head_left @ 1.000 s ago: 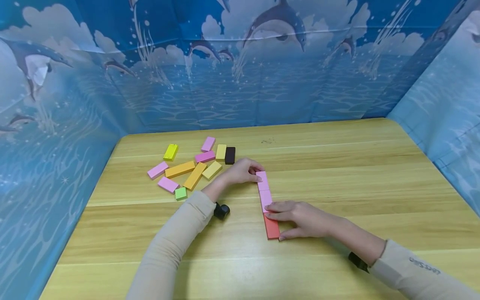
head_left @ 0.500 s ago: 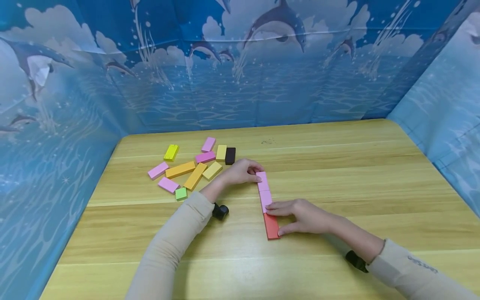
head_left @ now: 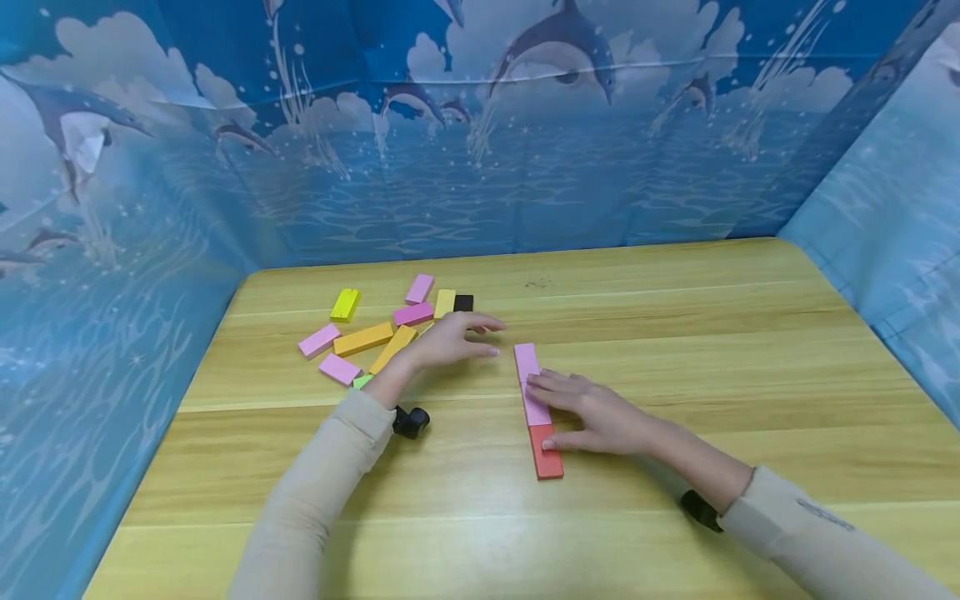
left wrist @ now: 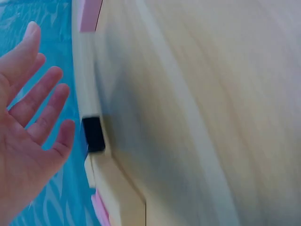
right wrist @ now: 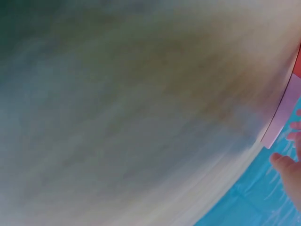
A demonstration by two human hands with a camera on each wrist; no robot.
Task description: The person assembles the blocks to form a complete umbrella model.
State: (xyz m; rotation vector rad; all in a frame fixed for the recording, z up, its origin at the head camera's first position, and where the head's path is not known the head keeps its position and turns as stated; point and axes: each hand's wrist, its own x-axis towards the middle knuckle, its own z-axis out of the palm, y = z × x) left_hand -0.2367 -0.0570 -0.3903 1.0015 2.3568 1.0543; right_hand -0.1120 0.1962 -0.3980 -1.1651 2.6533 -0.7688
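Note:
Two pink blocks, a far one (head_left: 527, 357) and a near one (head_left: 538, 414), lie end to end with a red block (head_left: 548, 465) in a row in the head view. My right hand (head_left: 600, 414) lies over this row from the right, its fingers across the pink blocks and its thumb at the red one. Left of the row, my left hand (head_left: 450, 340) holds nothing, fingers extended, near the black block (head_left: 464, 302). The left wrist view shows that hand (left wrist: 28, 127) spread beside the black block (left wrist: 93, 134). Only part of the right hand (right wrist: 292, 169) appears in its wrist view.
Several loose blocks lie at the back left: a bright yellow one (head_left: 345, 305), an orange one (head_left: 363, 340), a magenta one (head_left: 413, 314), a pale yellow one (head_left: 445, 302) and pink ones. A green block (head_left: 362, 382) is partly behind the left wrist. A dolphin-print curtain (head_left: 480, 183) borders the wooden table (head_left: 712, 333).
My left hand has let go of the far pink block and moved left, toward the loose blocks. My right hand has slid farther up along the row, its fingers now over the pink blocks.

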